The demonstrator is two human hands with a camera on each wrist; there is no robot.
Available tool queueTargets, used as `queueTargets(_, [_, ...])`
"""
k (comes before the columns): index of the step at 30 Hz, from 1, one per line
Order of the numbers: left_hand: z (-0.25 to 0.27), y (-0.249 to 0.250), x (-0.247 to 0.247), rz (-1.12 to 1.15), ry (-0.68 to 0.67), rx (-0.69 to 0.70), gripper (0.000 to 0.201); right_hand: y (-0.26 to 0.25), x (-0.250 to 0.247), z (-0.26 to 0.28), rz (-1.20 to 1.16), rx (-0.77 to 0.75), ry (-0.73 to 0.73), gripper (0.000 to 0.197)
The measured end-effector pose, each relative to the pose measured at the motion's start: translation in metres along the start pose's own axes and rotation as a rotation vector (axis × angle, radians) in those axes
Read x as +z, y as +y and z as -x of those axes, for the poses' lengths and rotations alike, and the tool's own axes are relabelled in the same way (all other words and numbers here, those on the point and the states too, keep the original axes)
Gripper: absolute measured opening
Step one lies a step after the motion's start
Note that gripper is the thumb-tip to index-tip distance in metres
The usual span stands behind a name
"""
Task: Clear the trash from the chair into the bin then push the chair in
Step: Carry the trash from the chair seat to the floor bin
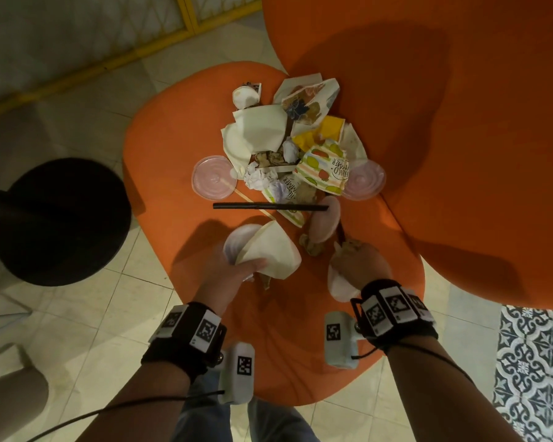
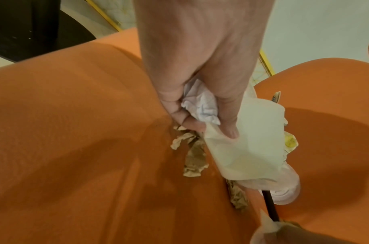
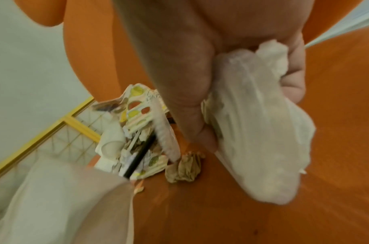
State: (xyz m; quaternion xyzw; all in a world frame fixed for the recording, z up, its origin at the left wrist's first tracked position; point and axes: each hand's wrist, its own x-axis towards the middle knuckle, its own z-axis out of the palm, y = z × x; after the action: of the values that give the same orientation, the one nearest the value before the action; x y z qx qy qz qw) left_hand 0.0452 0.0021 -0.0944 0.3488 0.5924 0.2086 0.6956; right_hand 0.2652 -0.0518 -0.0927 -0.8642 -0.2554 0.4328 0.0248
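The orange chair seat (image 1: 179, 129) carries a heap of trash (image 1: 268, 135): folded paper plates, crumpled napkins, patterned paper cups (image 1: 324, 169), clear plastic lids (image 1: 213, 177) and a black straw (image 1: 268, 206). My left hand (image 1: 248, 269) grips a folded white paper plate (image 1: 273, 250) at the seat's near side. In the left wrist view the left hand (image 2: 210, 130) pinches that plate (image 2: 248, 143) together with crumpled white paper (image 2: 202, 105). My right hand (image 1: 358, 260) is closed around a crushed white wad (image 3: 260, 140) near brown crumpled paper (image 3: 184, 168). No bin is in view.
A black round pedestal base (image 1: 58, 221) stands on the tiled floor left of the chair. A large orange upholstered surface (image 1: 460, 122) rises at the right. A yellow-framed panel (image 1: 160, 43) runs along the back. Patterned tiles (image 1: 533, 362) lie at the lower right.
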Motion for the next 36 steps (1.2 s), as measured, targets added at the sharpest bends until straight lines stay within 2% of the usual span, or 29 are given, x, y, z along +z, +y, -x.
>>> queueTargets(2, [0.001,0.002,-0.004,-0.019,0.027,0.020,0.059,0.007,-0.003,0.002,-0.105,0.035,0.022,0.038])
queueTargets(4, [0.003,0.002,-0.007,-0.031,0.029,0.055,0.054,0.013,-0.006,0.004,-0.208,0.075,0.047,0.039])
queueTargets(6, [0.005,0.001,-0.010,-0.036,0.044,0.076,0.050,0.016,-0.009,0.009,-0.273,0.086,0.090,0.036])
queueTargets(10, [0.009,-0.002,-0.016,-0.067,0.089,0.082,0.041,0.013,-0.010,0.021,-0.343,0.013,0.162,0.029])
queueTargets(14, [0.011,-0.004,-0.017,-0.098,0.118,0.050,0.047,-0.006,0.007,0.023,-0.397,0.006,0.109,0.047])
queueTargets(17, [0.013,-0.006,-0.017,-0.102,0.135,0.019,0.048,-0.026,0.024,0.017,-0.458,0.093,0.109,0.066])
queueTargets(22, [0.019,-0.007,-0.017,-0.124,0.132,0.040,0.046,-0.045,0.038,0.009,-0.625,0.289,0.182,0.083])
queueTargets(26, [0.022,-0.011,-0.015,-0.138,0.133,0.048,0.052,-0.030,0.032,0.000,-0.689,0.391,0.320,0.106])
queueTargets(28, [0.022,-0.012,-0.017,-0.152,0.151,0.030,0.054,-0.023,0.028,-0.004,-0.675,0.439,0.333,0.115])
queueTargets(30, [0.020,-0.013,-0.023,-0.177,0.183,0.010,0.053,-0.023,0.025,-0.004,-0.645,0.445,0.302,0.116])
queueTargets(31, [0.018,-0.015,-0.042,-0.166,0.219,-0.012,0.052,-0.036,0.035,-0.003,-0.611,0.426,0.275,0.113])
queueTargets(36, [0.014,-0.015,-0.040,-0.190,0.225,-0.019,0.052,-0.039,0.032,-0.002,-0.577,0.414,0.251,0.093])
